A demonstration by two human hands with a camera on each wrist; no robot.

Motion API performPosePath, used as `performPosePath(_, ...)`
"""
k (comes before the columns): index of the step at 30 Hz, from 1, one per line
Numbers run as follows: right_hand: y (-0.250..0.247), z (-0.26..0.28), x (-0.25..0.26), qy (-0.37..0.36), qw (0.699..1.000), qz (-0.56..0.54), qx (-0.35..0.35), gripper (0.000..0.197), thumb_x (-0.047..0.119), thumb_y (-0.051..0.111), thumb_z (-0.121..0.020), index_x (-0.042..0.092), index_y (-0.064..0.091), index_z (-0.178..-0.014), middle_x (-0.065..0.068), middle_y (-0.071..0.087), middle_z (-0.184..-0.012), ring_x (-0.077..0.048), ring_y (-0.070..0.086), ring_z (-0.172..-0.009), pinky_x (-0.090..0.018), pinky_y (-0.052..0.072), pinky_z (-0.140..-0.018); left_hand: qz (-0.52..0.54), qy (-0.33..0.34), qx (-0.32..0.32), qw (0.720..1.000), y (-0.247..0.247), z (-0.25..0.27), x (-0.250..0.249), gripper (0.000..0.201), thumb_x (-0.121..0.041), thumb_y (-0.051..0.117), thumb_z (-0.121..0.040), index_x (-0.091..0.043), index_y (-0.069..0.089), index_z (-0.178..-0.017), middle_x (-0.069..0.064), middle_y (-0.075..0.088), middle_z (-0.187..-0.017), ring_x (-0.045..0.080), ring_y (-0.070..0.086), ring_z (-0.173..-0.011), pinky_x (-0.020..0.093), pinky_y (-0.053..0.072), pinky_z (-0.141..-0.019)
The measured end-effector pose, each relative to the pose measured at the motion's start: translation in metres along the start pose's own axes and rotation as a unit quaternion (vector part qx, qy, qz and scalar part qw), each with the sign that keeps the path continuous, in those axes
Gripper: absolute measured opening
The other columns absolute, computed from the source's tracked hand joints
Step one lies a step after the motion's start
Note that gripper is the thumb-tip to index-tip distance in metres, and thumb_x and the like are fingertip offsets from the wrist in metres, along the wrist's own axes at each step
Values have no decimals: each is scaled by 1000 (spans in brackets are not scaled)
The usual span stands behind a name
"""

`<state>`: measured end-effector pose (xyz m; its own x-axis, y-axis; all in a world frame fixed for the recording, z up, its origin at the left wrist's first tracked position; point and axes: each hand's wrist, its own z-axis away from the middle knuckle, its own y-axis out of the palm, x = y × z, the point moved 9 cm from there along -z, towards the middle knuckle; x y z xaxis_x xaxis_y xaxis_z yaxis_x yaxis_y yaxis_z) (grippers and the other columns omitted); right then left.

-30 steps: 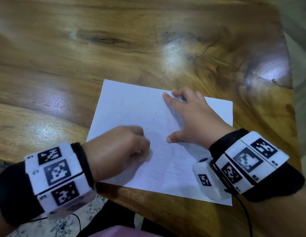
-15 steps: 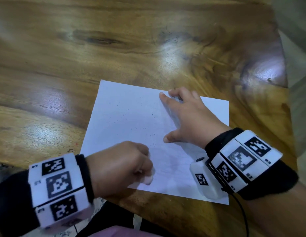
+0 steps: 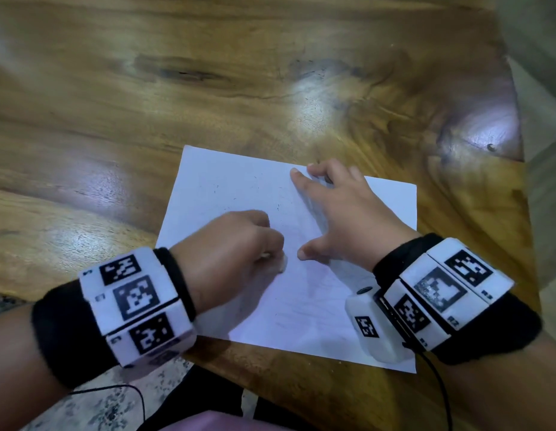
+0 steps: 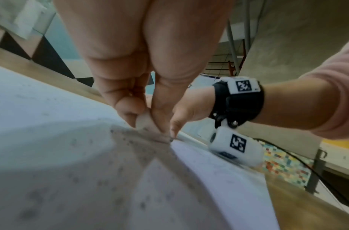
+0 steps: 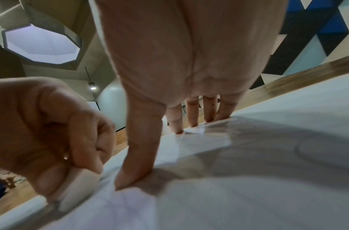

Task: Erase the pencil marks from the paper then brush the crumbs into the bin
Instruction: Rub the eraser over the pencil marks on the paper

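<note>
A white sheet of paper (image 3: 301,309) lies on the wooden table, with faint pencil lines and dark eraser crumbs (image 3: 214,192) scattered over its far left part. My left hand (image 3: 236,244) pinches a small white eraser (image 3: 282,263) and presses its tip on the paper near the sheet's middle. The eraser (image 5: 79,189) shows between thumb and fingers in the right wrist view, and again as the eraser (image 4: 145,120) in the left wrist view. My right hand (image 3: 339,213) lies spread flat on the paper, fingers straight, thumb close to the eraser. No bin is in view.
The wooden table (image 3: 208,88) stretches bare to the far side and left. Its near edge runs just below the paper. The table's right edge (image 3: 522,150) is close to the sheet. A black cable (image 3: 441,387) hangs from my right wrist band.
My left hand with the eraser slid toward me to the paper's near edge, then back up to the sheet's middle. The right hand stayed pressed on the paper.
</note>
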<state>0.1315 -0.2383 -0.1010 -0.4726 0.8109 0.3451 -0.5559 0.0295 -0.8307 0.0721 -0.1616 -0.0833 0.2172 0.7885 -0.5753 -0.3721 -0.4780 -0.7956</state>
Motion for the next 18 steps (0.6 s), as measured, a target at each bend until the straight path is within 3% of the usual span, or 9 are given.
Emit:
performPosePath(1,0,0,0,-1,1000,0,-1,109,42,81,-65,30,12,-150,7,14,-148,-15,16,-127,-22,24,-104,-1,10,6,1000,2,2,-2,11,-23,60,-76,-20,62,-65,-2,54,-69,16,53,-58,25,43,-55)
performPosePath(5,1,0,0,-5,1000,0,3,109,42,80,-67,30,10,-150,8,13,-148,-13,14,-127,-19,22,-102,13,48,182,982,39,31,-12,3,-20,64,-76,-23,64,-76,-16,41,-72,3,46,-64,4,30,-54)
performPosePath(7,0,1,0,-6,1000,0,4,109,42,79,-68,30,9,-150,8,12,-148,-13,13,-129,-19,22,-102,13,37,163,986,31,29,-3,5,-22,61,-74,-24,65,-75,-19,42,-70,1,48,-63,1,31,-55)
performPosePath(9,0,1,1,-6,1000,1,5,109,42,79,-68,30,9,-150,8,12,-148,-13,13,-129,-20,23,-103,7,7,79,997,9,17,8,24,-36,48,-75,-22,66,-71,-13,51,-69,7,53,-60,17,42,-55)
performPosePath(11,0,1,1,-6,1000,1,6,109,43,79,-68,30,9,-150,8,12,-148,-13,13,-129,-20,22,-103,-6,-7,29,1000,0,15,12,34,-42,40,-77,-19,64,-69,-3,55,-70,16,56,-60,29,43,-58)
performPosePath(13,0,1,1,-6,1000,0,7,109,43,79,-68,30,9,-150,8,12,-148,-13,12,-129,-20,22,-103,-1,10,43,999,6,24,3,29,-36,46,-81,-17,60,-66,-3,51,-69,12,52,-58,27,40,-57)
performPosePath(16,-1,1,0,-5,1000,-1,9,109,42,79,-68,30,8,-150,8,11,-148,-13,12,-130,-20,23,-104,3,15,138,990,28,43,-3,12,-18,61,-77,-18,56,-66,-13,43,-71,3,44,-60,18,36,-53)
performPosePath(18,0,1,1,-5,1000,0,10,109,43,79,-68,29,8,-150,8,12,-148,-14,12,-131,-21,22,-105,14,19,149,989,29,40,-3,10,-16,63,-76,-21,57,-69,-16,40,-70,2,43,-61,13,32,-54)
